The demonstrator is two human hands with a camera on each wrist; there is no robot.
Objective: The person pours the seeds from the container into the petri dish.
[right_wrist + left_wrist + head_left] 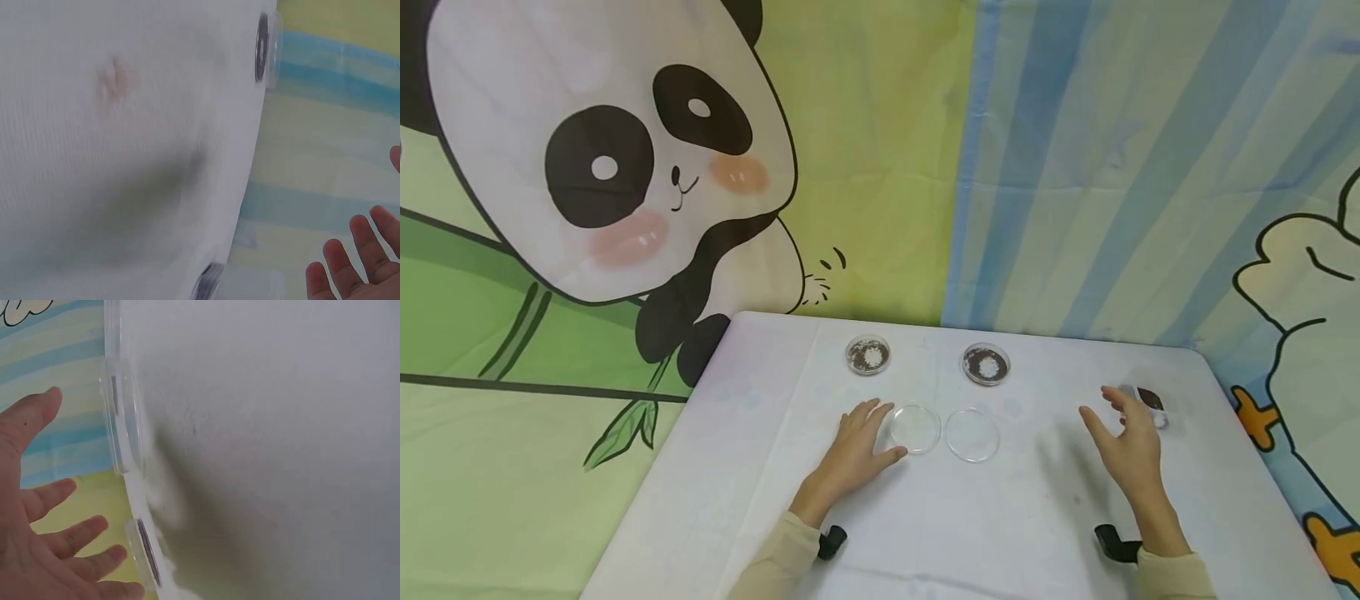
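My left hand [853, 450], fingers spread, is at the left edge of a clear round dish or lid [914, 429]. A second clear round piece [972, 435] lies just right of it. Behind them are two petri dishes with dark grains around a white patch, a left one [868, 356] and a right one [986, 365]. My right hand [1131, 450] hovers with thumb and fingers apart, holding nothing. It overlaps a small clear item with a dark brown patch [1151, 400], partly hidden behind the fingers. The left wrist view has the left hand [59, 531] beside a clear dish [122, 425].
A white-covered table [1000, 533] bears everything. Its far edge meets a cloth backdrop with a panda print [610, 167]. Black wrist straps or mounts [832, 542] show at both cuffs.
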